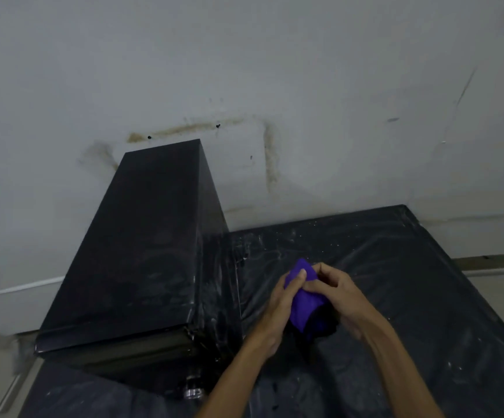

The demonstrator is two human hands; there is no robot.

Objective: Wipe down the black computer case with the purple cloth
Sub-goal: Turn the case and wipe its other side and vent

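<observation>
Item one, black computer case (142, 251): standing upright on a table draped in black plastic sheeting (410, 282), its far end sitting close to the wall (305, 70), its dusty top panel facing the camera and showing pale smears. Item two, purple cloth (305, 303): being held bunched up just right of the case's near end, above the sheeting and not touching the case. Item three, left hand (278, 306): curling round the cloth's case-side edge, thumb pressing onto the fabric near its upper tip. Item four, right hand (341, 297): gripping the cloth from the side away from the case, fingers bent inward over the fabric and meeting the left hand's. Item five, small shiny metal fitting (193, 390): sitting at the case's near bottom corner; its kind is too blurred to tell. Item six, sheeting: lying wrinkled right of the case, carrying white specks and streaks. Item seven, brown stains (184, 129): running along the wall just behind the case's far top edge, with two small dark spots among them.
</observation>
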